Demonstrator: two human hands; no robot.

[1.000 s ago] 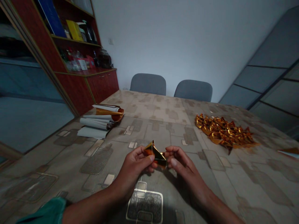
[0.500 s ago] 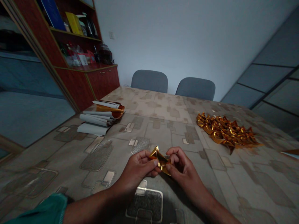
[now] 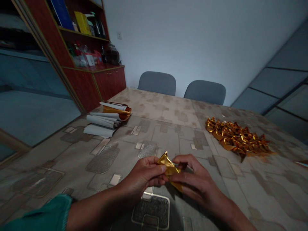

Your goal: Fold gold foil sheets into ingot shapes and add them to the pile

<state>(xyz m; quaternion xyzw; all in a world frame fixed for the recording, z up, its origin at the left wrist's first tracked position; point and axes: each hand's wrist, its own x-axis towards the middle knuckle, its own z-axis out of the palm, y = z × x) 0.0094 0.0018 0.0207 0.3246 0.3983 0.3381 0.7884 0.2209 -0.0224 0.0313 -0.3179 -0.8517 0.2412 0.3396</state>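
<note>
A small piece of folded gold foil paper [image 3: 169, 166] is held between my two hands, just above the table. My left hand [image 3: 149, 173] pinches its left side, with the thumb on top and the fingers below. One pointed corner of the foil sticks up beyond that thumb. On the other side, my right hand [image 3: 196, 178] has its fingers curled around the right end and covers part of it. A lower flap of foil shows beneath the right fingers.
Folded gold foil pieces [image 3: 238, 136] lie in a cluster at the right. Loosely folded white-and-gold sheets [image 3: 103, 123] lie at the left. A patterned cloth covers the table [image 3: 166, 110]. Two grey chairs [image 3: 157, 83] stand behind it, and a red-brown cabinet [image 3: 109, 83] is at the back left.
My right hand has turned and its fingers now lie further over the foil's right end. The foil's open fold looks flatter. The view has shifted slightly left.
</note>
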